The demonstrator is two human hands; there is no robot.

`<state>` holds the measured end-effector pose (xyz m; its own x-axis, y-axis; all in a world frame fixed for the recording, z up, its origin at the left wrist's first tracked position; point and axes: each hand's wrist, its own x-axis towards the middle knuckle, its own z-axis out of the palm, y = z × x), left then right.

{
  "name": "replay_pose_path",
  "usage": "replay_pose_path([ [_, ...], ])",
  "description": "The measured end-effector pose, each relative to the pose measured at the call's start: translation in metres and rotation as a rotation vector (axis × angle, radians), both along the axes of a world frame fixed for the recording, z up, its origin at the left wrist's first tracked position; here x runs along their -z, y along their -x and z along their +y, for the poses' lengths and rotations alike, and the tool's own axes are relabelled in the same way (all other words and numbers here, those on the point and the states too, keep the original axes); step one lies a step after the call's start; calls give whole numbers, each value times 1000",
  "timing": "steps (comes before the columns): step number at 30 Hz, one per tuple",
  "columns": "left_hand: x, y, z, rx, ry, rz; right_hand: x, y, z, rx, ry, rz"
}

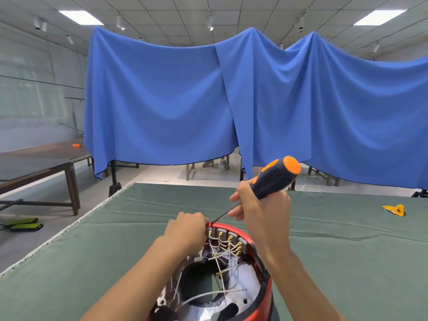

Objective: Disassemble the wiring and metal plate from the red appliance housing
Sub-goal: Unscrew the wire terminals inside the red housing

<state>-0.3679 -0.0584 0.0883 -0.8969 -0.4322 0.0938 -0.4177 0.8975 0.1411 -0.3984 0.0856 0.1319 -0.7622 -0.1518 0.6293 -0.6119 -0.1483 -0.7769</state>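
Note:
The red appliance housing [267,295] stands open-side up at the near edge of the green-covered table [115,239]. Inside it lie a silvery metal plate [245,286] with a large dark hole, white wires [222,253] crossing it, and a row of brass terminals [231,239] along the far inner wall. My left hand [185,230] grips the far left rim of the housing. My right hand [261,209] holds a screwdriver [275,177] with a dark blue and orange handle. Its thin shaft slants down left, and the tip meets the rim beside my left fingers.
A small yellow object [394,209] lies on the cloth at the far right. Blue drapes [208,100] hang behind the table. A dark wooden table [41,163] stands to the left, with green and black items [23,224] on the floor under it.

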Motion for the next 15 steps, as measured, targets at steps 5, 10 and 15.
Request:
replay_pose_path([
  [5, 18, -11, 3, 37, -105, 221, -1, -2, 2, 17, 32, 10],
  [10, 16, -15, -6, -26, -445, 496, 3, -4, 3, 35, 40, 44],
  [15, 19, -13, -7, -49, -435, 520, 7, -5, -2, 64, 16, 64],
])
